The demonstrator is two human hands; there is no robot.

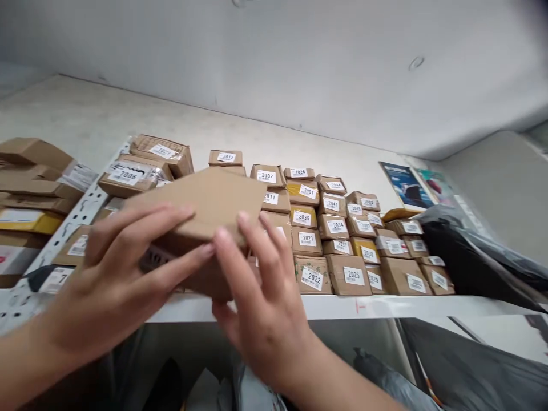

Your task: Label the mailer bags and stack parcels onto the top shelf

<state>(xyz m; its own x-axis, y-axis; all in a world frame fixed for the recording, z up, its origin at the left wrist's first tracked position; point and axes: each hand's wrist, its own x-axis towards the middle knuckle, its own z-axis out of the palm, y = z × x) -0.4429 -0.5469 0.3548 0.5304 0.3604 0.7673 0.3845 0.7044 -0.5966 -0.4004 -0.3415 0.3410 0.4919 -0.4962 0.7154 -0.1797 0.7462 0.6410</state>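
Note:
I hold a small brown cardboard box [209, 205] with both hands in front of a shelf. My left hand [115, 279] grips its left side, fingers stretched along the front face. On the box's right lower corner sits my right hand [265, 302], fingers curled round the edge. The box is tilted, its plain top face toward me. Behind it, several small cardboard parcels [334, 240] with white numbered labels such as 2022 and 2025 stand stacked in rows on the white shelf [363, 307].
More boxes [141, 165], one labelled 7006, lie at the left beyond a perforated white upright [72, 220]. Black and grey plastic mail bags [471, 257] lie at the right end of the shelf, and more bags [466, 371] sit below. Printed leaflets [406, 185] lean on the wall.

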